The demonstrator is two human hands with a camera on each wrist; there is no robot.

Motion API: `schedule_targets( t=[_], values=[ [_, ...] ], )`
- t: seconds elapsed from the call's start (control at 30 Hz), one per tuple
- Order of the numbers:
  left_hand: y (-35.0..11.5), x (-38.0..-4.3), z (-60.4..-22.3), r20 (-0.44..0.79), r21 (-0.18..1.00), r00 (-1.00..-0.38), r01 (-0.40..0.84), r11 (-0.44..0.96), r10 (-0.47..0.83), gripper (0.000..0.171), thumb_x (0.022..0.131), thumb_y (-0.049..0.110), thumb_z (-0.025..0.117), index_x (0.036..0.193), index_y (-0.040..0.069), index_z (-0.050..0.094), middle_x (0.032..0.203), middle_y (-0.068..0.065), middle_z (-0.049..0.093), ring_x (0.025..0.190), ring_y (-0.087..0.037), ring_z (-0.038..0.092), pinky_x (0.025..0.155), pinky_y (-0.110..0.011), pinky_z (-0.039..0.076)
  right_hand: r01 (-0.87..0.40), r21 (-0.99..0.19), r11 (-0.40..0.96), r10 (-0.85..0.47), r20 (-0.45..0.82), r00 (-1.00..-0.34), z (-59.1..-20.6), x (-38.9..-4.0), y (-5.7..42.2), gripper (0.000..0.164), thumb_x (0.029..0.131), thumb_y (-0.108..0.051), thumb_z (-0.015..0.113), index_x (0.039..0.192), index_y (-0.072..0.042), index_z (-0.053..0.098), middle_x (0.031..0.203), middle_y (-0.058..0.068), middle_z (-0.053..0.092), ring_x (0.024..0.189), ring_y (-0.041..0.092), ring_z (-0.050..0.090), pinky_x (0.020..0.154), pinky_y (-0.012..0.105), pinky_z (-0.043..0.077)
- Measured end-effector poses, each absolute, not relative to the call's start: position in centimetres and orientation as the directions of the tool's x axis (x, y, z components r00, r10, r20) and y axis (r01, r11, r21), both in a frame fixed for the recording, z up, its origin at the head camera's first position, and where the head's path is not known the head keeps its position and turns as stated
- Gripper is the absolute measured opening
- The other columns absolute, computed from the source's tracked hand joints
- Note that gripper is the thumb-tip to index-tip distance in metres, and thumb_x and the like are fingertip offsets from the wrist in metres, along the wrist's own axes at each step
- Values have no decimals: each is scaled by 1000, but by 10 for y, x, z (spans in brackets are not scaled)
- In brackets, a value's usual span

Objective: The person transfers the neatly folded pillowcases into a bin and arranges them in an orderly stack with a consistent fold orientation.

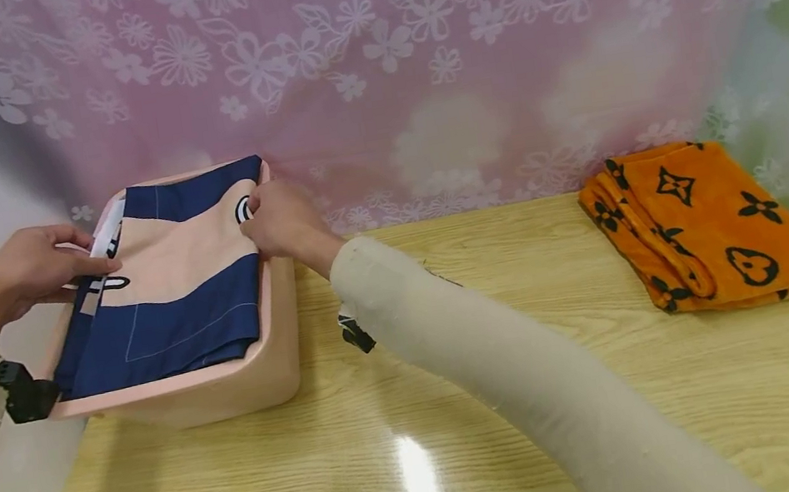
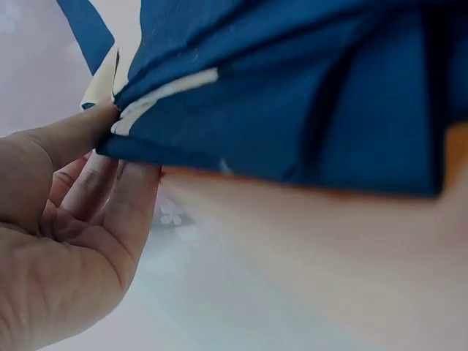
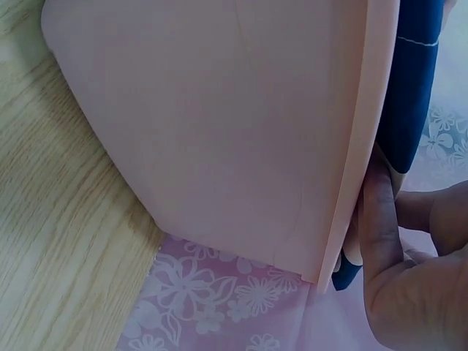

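Note:
A folded navy-and-peach cloth (image 1: pixel 176 251) with black-and-white printed marks lies at the top of a pink plastic bin (image 1: pixel 281 329), filling most of its opening. At the cloth's left edge, my left hand (image 1: pixel 27 272) pinches the layers between thumb and fingers; the left wrist view shows the thumb on top and fingers (image 2: pixel 131 212) beneath. My right hand (image 1: pixel 285 219) grips the opposite edge, close to the bin's right rim. In the right wrist view, fingers of the right hand (image 3: pixel 417 270) reach between the rim (image 3: pixel 365 146) and the cloth. The bin's inside is hidden beneath the cloth.
An orange folded cloth (image 1: pixel 725 225) with black flower prints lies at the right on the wooden table (image 1: pixel 516 246). Behind the table hangs a pink floral curtain (image 1: pixel 359 100). A black device (image 1: pixel 29 394) on my left wrist overlaps the bin's front left corner.

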State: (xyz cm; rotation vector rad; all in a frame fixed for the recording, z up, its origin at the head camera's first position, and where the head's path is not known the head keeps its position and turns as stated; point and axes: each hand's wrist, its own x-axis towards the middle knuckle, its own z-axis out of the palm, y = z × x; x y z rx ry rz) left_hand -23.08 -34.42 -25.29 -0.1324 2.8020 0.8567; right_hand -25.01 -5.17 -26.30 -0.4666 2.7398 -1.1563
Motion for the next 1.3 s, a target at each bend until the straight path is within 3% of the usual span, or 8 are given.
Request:
schedule_targets(
  t=[0.2,0.53,0.67,0.8,0.87,1.0,1.17,1.3],
  values=[
    [-348,-231,-252,-238,548,-971,-149,823,-17,62,87,35,70,119,-9,41,97,-21,58,75,-22,61,70,-44,56,-221,-732,644,-336,-12,-942,-263,-250,-53,25,96,-20,59,75,-7,61,61,1,52,53,11,54,46,18,37],
    [-342,-229,-253,-234,573,-972,-165,803,-32,56,88,28,70,119,-9,41,92,-15,60,73,-20,62,67,-40,57,-183,-763,620,-332,-44,-942,-266,-253,-49,24,94,-19,61,74,-5,59,64,3,60,56,12,61,48,17,44],
    [-337,-229,-252,-219,563,-974,-170,809,-53,50,89,23,68,117,-10,42,91,-18,60,70,-19,62,65,-40,57,-122,-833,540,-326,-73,-942,-264,-251,-47,14,92,-16,65,91,-2,66,79,5,63,61,12,64,53,16,49],
    [-331,-225,-248,-201,527,-976,-177,831,-81,45,90,16,65,114,-14,43,86,-21,60,65,-21,62,62,-42,57,-90,-905,415,-406,-96,-909,-261,-243,-41,29,90,-16,68,114,-1,64,101,6,61,77,13,66,62,18,53],
    [-327,-223,-245,-174,498,-981,-167,851,-91,45,90,16,64,115,-15,44,86,-23,60,64,-23,63,61,-42,57,-139,-912,387,-461,-61,-885,-259,-237,-35,35,92,-18,66,121,-1,61,111,8,60,90,14,64,69,18,53],
    [-317,-222,-237,-137,440,-987,-135,888,-82,52,91,25,61,120,-15,44,100,-32,54,73,-34,64,62,-43,57,-227,-892,391,-501,1,-866,-258,-233,-16,40,96,-18,58,132,-2,53,124,7,55,110,16,55,83,19,48],
    [-306,-218,-228,-190,436,-981,-115,892,-33,58,96,30,53,128,-15,37,119,-38,42,100,-52,54,73,-47,55,-267,-863,429,-488,28,-873,-265,-234,13,37,97,-19,54,132,-6,54,128,8,56,115,16,52,91,24,46],
    [-299,-215,-223,-225,434,-974,-86,897,16,63,98,35,49,134,-13,32,127,-40,38,107,-54,49,83,-54,50,-263,-844,467,-484,5,-875,-271,-237,36,37,99,-20,52,134,-8,53,131,7,54,119,18,51,94,29,45]
  ],
)
